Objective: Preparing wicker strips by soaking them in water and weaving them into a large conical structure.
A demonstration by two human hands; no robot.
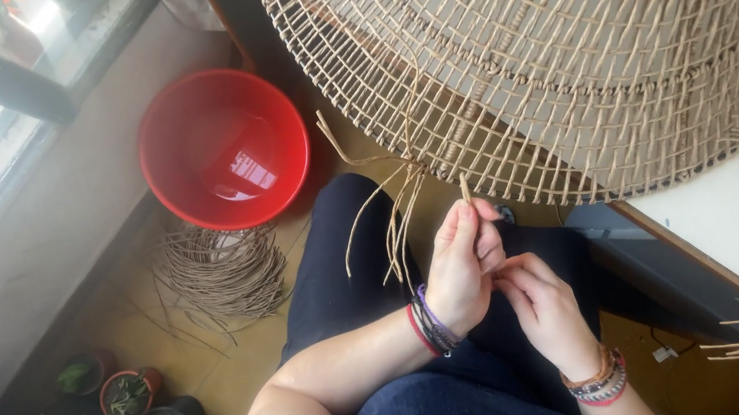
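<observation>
Just above the hands, the woven panel point(560, 42) is pale tan, an open lattice crossed by denser bands. The strand point(464, 188) pinched in the left hand point(463, 267) matches it. Up and left of the hands sits a glossy red basin point(224, 149), with a straw-coloured coil point(223, 270) below it. The trousers point(439, 412) beneath the hands are dark navy.

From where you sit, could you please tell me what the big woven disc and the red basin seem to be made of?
The woven disc looks like rattan or cane: matte, pale tan strands in an open weave with loose ends, one pinched in the left hand. The red basin looks like moulded plastic: a uniform glossy red with a smooth rolled rim; the bright reflection inside suggests it holds water.
</observation>
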